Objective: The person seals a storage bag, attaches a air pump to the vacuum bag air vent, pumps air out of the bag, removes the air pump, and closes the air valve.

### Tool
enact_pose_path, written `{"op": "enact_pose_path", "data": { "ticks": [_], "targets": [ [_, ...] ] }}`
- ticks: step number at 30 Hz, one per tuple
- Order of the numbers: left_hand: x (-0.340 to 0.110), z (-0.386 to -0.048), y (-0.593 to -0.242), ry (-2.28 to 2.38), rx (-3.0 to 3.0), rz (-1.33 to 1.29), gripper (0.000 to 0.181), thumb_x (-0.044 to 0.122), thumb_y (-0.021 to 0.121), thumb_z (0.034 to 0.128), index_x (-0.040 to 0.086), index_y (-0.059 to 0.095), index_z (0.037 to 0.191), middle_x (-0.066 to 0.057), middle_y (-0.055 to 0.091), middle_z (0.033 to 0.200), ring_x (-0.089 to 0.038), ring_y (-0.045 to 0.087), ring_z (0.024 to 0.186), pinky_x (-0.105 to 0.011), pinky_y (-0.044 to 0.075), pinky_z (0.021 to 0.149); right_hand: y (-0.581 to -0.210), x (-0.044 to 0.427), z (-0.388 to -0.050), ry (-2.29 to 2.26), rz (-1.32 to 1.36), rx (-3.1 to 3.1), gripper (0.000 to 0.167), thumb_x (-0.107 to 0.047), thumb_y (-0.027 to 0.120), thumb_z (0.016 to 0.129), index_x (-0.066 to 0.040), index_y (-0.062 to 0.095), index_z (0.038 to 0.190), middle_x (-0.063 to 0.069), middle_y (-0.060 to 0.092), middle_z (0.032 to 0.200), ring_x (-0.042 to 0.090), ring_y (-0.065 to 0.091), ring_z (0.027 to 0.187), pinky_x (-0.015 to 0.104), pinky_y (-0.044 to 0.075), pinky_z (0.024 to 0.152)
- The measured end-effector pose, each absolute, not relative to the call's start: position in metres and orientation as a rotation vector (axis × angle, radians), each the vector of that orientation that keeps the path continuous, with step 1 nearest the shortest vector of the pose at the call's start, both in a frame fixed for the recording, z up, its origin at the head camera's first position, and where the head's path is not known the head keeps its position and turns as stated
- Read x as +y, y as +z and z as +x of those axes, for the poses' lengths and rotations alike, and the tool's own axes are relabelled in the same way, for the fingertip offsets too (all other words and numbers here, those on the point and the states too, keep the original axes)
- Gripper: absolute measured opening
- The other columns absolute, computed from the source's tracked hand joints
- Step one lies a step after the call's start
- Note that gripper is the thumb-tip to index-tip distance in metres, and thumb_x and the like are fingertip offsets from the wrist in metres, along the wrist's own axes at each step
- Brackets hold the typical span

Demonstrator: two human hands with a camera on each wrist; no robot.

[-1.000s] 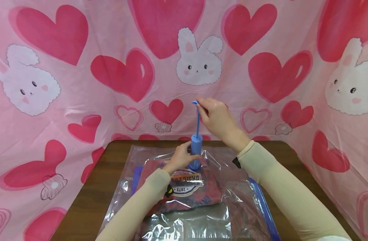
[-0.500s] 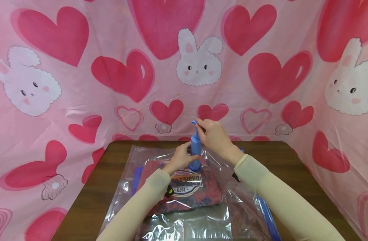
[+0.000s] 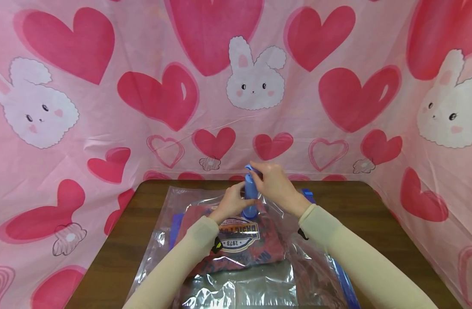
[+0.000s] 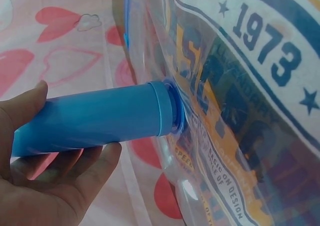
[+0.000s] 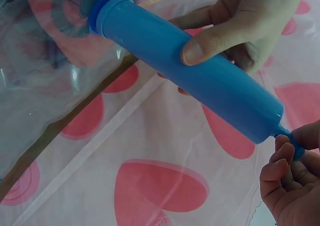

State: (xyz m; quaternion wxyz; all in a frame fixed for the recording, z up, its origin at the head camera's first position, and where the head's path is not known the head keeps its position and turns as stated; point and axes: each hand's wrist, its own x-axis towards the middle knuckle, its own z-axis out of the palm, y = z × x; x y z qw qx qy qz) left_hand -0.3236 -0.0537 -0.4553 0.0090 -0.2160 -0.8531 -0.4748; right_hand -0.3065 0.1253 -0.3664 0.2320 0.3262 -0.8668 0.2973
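Observation:
A blue hand pump (image 3: 251, 191) stands upright on a clear plastic storage bag (image 3: 259, 285), its lower end at a round blue valve (image 4: 175, 109) in the film. My left hand (image 3: 232, 201) grips the pump's barrel, thumb on one side and fingers on the other. At the top, my right hand (image 3: 272, 182) pinches the pump's small handle (image 5: 292, 145), which sits close to the barrel's end. Inside the bag lies a folded red garment (image 3: 266, 244) with a "1973" print (image 4: 267, 41).
A blue strip (image 3: 345, 279) runs along the bag's right side, partly behind my right sleeve. Something blue-purple (image 3: 175, 229) shows at the garment's left. The brown wooden table (image 3: 116, 240) backs onto a pink heart-patterned cloth (image 3: 236, 124).
My right hand has come down with the handle, and the rod that showed above the barrel has slid into it. The left hand and the bag have stayed in place.

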Motion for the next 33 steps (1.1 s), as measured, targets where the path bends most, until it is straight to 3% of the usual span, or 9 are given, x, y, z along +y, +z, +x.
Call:
{"op": "enact_pose_path", "data": {
  "ticks": [4, 11, 18, 23, 28, 33],
  "targets": [
    [-0.054, -0.323, -0.455, -1.492, -2.662, -0.667, 0.054, 0.013, 0.083, 0.0915, 0.002, 0.062, 0.140, -0.016, 0.072, 0.126, -0.034, 0.072, 0.111, -0.051, 0.059, 0.093, -0.368, 0.124, -0.308, 0.824, 0.894, -2.383, 0.038, -0.007, 0.073, 0.099, 0.007, 0.068, 0.133, 0.015, 0.075, 0.095, 0.013, 0.062, 0.062, 0.027, 0.060, 0.065],
    [-0.054, -0.323, -0.454, -1.509, -2.656, -0.655, 0.056, 0.014, 0.083, 0.0914, 0.003, 0.061, 0.142, -0.016, 0.072, 0.126, -0.035, 0.072, 0.110, -0.051, 0.059, 0.092, -0.365, 0.123, -0.309, 0.821, 0.898, -2.401, 0.035, -0.009, 0.073, 0.099, 0.006, 0.070, 0.131, 0.019, 0.076, 0.116, 0.026, 0.076, 0.092, 0.038, 0.062, 0.081],
    [-0.053, -0.324, -0.456, -1.499, -2.659, -0.671, 0.057, 0.014, 0.083, 0.0920, 0.004, 0.060, 0.143, -0.015, 0.071, 0.128, -0.033, 0.072, 0.112, -0.051, 0.059, 0.093, -0.355, 0.124, -0.308, 0.829, 0.919, -2.435, 0.034, -0.007, 0.070, 0.101, 0.007, 0.069, 0.131, 0.015, 0.076, 0.099, 0.015, 0.068, 0.067, 0.030, 0.062, 0.068],
    [-0.053, -0.324, -0.457, -1.503, -2.670, -0.664, 0.057, 0.015, 0.083, 0.0919, 0.003, 0.060, 0.143, -0.016, 0.072, 0.127, -0.033, 0.072, 0.110, -0.051, 0.059, 0.092, -0.338, 0.125, -0.310, 0.782, 0.935, -2.362, 0.031, -0.008, 0.070, 0.101, 0.008, 0.070, 0.128, 0.019, 0.077, 0.106, 0.020, 0.071, 0.076, 0.036, 0.063, 0.076],
    [-0.053, -0.325, -0.456, -1.498, -2.659, -0.664, 0.054, 0.016, 0.084, 0.0904, 0.002, 0.063, 0.138, -0.017, 0.073, 0.123, -0.033, 0.072, 0.108, -0.051, 0.059, 0.091, -0.308, 0.124, -0.313, 0.769, 0.968, -2.218, 0.024, -0.005, 0.071, 0.100, 0.010, 0.073, 0.119, 0.015, 0.074, 0.086, 0.020, 0.064, 0.064, 0.035, 0.059, 0.065],
    [-0.053, -0.325, -0.457, -1.488, -2.651, -0.652, 0.050, 0.016, 0.086, 0.0894, 0.002, 0.065, 0.133, -0.017, 0.074, 0.120, -0.034, 0.072, 0.107, -0.051, 0.059, 0.091, -0.272, 0.120, -0.311, 0.805, 0.984, -2.119, 0.012, -0.004, 0.068, 0.101, 0.005, 0.076, 0.102, 0.006, 0.061, 0.067, 0.017, 0.052, 0.055, 0.033, 0.049, 0.056]
  ]
}}
